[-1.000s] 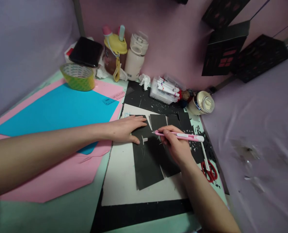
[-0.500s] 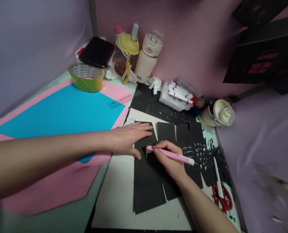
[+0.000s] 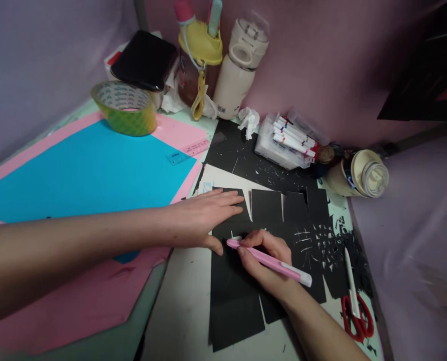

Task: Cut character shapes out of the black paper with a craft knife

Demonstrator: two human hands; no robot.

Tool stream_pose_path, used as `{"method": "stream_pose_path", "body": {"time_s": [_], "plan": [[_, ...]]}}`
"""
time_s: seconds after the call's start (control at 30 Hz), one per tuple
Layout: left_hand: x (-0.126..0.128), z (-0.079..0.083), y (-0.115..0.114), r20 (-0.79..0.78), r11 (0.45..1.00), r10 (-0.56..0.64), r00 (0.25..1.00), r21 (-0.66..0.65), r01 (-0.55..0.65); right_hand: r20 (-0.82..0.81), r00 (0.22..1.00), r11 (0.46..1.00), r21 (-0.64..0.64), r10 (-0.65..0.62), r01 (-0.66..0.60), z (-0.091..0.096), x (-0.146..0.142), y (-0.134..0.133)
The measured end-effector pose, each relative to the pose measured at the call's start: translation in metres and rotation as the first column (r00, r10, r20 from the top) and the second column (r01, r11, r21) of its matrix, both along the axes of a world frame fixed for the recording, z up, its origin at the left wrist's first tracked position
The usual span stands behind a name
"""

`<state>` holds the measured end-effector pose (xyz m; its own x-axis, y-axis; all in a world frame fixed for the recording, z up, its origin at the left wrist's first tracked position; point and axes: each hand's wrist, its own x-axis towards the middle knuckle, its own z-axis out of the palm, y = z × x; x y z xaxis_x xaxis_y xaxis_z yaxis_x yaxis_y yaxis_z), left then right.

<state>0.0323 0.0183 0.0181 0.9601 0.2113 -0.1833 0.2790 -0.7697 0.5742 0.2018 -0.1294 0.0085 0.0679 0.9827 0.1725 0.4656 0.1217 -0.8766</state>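
My left hand (image 3: 200,219) lies flat with fingers stretched out on the left part of a black paper sheet (image 3: 234,296), pressing it down. My right hand (image 3: 265,260) is closed round a pink craft knife (image 3: 268,260), whose tip touches the black paper just right of my left thumb. The black sheet is slit into several flaps at its far edge and has small cut-out marks (image 3: 319,248) on its right side. It rests on a cream board (image 3: 178,311).
Blue paper (image 3: 88,170) lies on pink paper (image 3: 76,301) at left. A tape roll (image 3: 124,108), bottles (image 3: 240,65), a box of markers (image 3: 285,143) and a jar (image 3: 362,175) stand at the back. Red scissors (image 3: 354,311) lie at right among black scraps.
The view has moved closer and to the left. My right hand brought the knife tip down and left onto the black paper beside my left thumb. My left hand stayed flat on the sheet.
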Motion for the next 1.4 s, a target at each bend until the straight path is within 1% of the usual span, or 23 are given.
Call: {"method": "stream_pose_path", "body": {"time_s": [0.27,0.5,0.67,0.73,0.8,0.83,0.9,0.97,1.13,1.27,1.4], "plan": [[-0.001,-0.003,0.000,0.007,1.000,0.018,1.000,-0.007,-0.018,0.017,1.000,0.999,-0.026,-0.018,0.018,0.003,0.000,0.001],[-0.002,-0.012,0.001,0.079,1.000,0.017,0.997,-0.001,-0.017,0.015,1.000,0.998,-0.053,-0.023,0.023,0.004,0.000,0.001],[-0.002,-0.010,0.001,0.087,0.999,0.023,0.996,-0.036,-0.020,0.003,1.000,0.997,-0.076,0.007,-0.007,0.003,0.000,-0.002],[-0.001,-0.007,0.001,0.073,0.999,0.017,0.997,-0.038,-0.014,-0.047,0.999,0.999,-0.034,-0.008,0.007,0.000,0.001,-0.004],[-0.001,-0.005,0.001,0.055,1.000,0.008,0.998,-0.026,-0.007,-0.170,0.982,0.995,0.035,-0.083,0.090,-0.004,0.004,-0.006],[-0.001,-0.005,0.001,0.049,1.000,0.005,0.999,-0.016,-0.004,-0.248,0.959,0.986,0.063,-0.135,0.155,-0.006,0.006,-0.006],[-0.001,-0.004,0.001,0.045,1.000,0.002,0.999,0.002,-0.002,-0.372,0.900,0.959,0.077,-0.228,0.274,-0.010,0.010,-0.005],[0.000,-0.004,0.001,0.039,1.000,0.003,0.999,0.008,-0.003,-0.424,0.863,0.940,0.070,-0.275,0.334,-0.013,0.015,-0.002],[-0.001,-0.002,0.000,0.036,1.000,0.018,0.999,-0.018,-0.018,-0.473,0.837,0.944,0.035,-0.275,0.329,-0.014,0.020,0.005],[-0.002,-0.002,0.000,0.051,1.000,0.028,0.998,-0.013,-0.027,-0.440,0.849,0.945,0.008,-0.292,0.328,-0.014,0.020,0.006],[-0.002,-0.001,0.000,0.042,1.000,0.022,0.999,0.007,-0.022,-0.440,0.856,0.951,0.013,-0.273,0.310,-0.015,0.020,0.006]]}}
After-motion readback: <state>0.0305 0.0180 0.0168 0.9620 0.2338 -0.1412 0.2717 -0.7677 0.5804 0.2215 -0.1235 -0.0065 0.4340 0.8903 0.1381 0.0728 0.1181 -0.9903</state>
